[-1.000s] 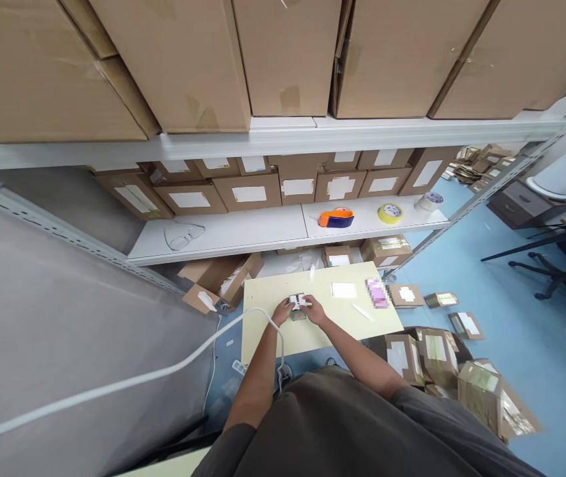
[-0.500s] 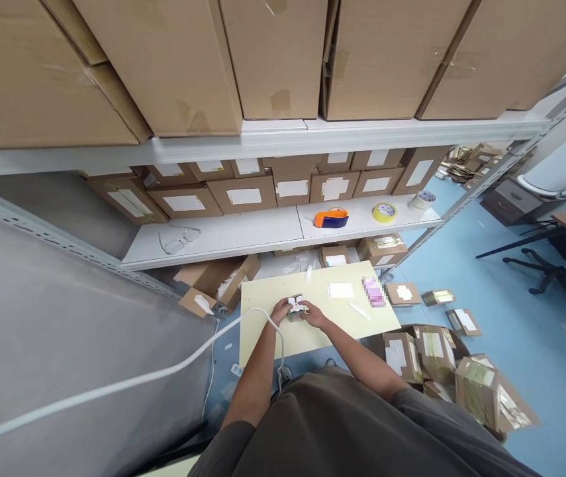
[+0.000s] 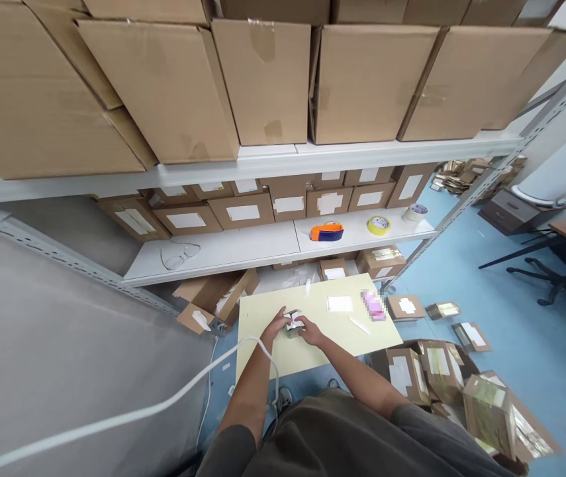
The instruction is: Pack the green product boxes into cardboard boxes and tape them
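A small box (image 3: 293,330) with a white label on its top and greenish sides is held between my hands over the pale yellow table (image 3: 263,351). My left hand (image 3: 275,324) grips its left side, with one finger raised along the far corner. My right hand (image 3: 311,331) closes on the right side, its fingertips at the white label. The hands partly cover the box. To the right on the table are a white sheet (image 3: 339,303), a thin white strip (image 3: 359,324) and a pixelated pink item (image 3: 373,305).
A white cable (image 3: 163,401) arcs past my left forearm. Above the table, a shelf (image 3: 243,250) holds glasses (image 3: 179,256), an orange-and-blue tape dispenser (image 3: 327,232), yellow tape (image 3: 378,225) and labelled boxes. Taped cartons (image 3: 490,404) lie right of me; an open carton (image 3: 218,298) stands left.
The head view has tilted upward, so shelf and table sit lower in the picture. Both hands remain at the small box, and my left hand's fingers have shifted, one now raised at the far corner.
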`<state>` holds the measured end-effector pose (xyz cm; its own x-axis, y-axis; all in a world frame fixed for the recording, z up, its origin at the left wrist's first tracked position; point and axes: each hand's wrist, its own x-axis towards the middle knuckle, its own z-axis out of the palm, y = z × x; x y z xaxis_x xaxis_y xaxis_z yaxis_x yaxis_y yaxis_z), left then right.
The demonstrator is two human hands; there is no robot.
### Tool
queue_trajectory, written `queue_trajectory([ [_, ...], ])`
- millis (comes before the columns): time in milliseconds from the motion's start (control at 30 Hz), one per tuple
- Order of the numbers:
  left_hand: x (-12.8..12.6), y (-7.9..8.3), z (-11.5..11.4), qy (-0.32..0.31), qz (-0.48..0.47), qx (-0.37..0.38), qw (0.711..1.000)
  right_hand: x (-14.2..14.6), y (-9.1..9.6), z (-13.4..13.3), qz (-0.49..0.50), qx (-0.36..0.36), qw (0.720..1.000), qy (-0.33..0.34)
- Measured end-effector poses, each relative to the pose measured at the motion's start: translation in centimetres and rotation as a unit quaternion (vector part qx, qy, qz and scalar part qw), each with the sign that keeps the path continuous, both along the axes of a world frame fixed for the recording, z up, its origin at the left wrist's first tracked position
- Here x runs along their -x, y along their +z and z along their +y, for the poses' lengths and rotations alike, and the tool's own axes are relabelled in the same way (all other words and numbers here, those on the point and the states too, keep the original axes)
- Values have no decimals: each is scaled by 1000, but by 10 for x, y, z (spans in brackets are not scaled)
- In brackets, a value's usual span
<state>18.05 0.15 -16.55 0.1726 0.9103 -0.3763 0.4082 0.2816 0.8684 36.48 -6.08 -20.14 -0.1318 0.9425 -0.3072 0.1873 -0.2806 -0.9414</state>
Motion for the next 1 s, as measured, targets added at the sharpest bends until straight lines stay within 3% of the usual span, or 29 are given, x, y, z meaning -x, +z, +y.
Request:
queue_trajectory([
  [167,-4,15,2,63,-51,65,995,-4,1,-2,-22,7,1000,0],
  [333,-3,20,-4,174,-102,-24,979,-5,4,-5,8,23,1000,-8],
  [433,1,23,-12,147,-91,-45,984,-3,6,-6,49,28,998,-15],
  [667,7,25,-45,-8,36,-109,993,-3,5,-12,149,38,987,-56],
  [1000,-9,17,-66,59,58,-85,993,-8,4,-13,179,69,979,-75],
])
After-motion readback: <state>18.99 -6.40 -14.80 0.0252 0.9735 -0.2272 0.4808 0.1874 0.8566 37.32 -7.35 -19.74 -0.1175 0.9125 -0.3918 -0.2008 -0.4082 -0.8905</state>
